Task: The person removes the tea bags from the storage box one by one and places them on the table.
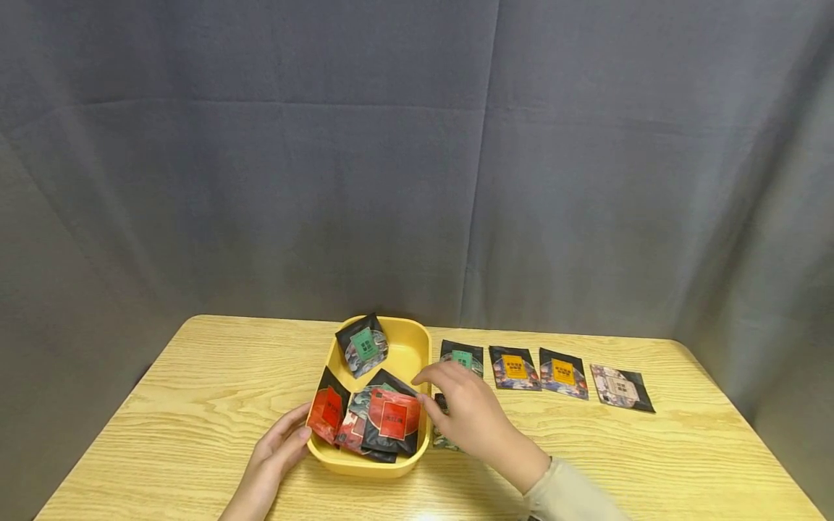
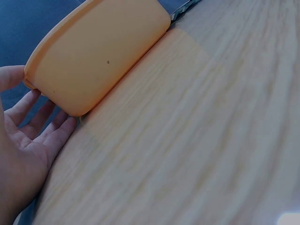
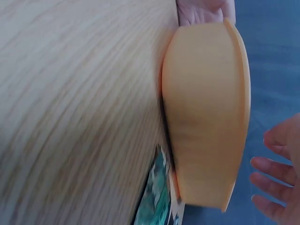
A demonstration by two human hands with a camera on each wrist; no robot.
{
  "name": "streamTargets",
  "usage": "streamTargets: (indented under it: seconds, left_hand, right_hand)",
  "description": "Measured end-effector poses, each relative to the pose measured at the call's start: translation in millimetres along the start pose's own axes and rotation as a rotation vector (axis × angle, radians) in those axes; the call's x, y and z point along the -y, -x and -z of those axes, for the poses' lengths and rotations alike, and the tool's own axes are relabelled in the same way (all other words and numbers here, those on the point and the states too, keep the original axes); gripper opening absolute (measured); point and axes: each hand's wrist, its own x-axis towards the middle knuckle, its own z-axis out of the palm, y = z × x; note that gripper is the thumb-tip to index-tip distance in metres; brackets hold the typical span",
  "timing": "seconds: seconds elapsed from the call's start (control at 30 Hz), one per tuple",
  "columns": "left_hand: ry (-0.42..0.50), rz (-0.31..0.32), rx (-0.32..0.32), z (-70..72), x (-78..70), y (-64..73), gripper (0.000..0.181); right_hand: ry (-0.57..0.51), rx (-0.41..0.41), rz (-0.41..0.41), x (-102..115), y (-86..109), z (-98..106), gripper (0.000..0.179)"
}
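Upper limbs, two, human. The right hand is bare and has slender fingers. Above it, a short length of wrist is exposed, followed by a long beige fabric sleeve. The sleeve is plain, tubular and matte, with soft creases; its lower part appears blurred to me. The sleeve terminates in a snug, straight-edged cuff of the same beige. A small dark patch shows beneath the cuff; too little is visible for identification. The left hand is likewise bare, slim in outline, with its wrist and visible forearm section uncovered.
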Motion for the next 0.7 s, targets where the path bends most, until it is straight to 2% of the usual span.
streamTargets:
  seconds: [0.2, 0.5, 0.7]
  left_hand:
    - [-0.007, 0.013, -0.004, -0.1, -0.4, -0.3, 0.051]
    - [-0.014, 0.022, 0.002, 0.4, 0.8, -0.9, 0.052]
    - [-0.010, 0.030, -0.003, -0.1, 1.2, -1.4, 0.052]
  right_hand:
    - [0.024, 0.057, 0.074, 14.6, -9.1, -4.2, 0.017]
    - [0.128, 0.228, 0.129, 27.7, -22.5, -14.1, 0.030]
    - [0.160, 0.363, 0.088, 30.9, -26.3, -21.8, 0.047]
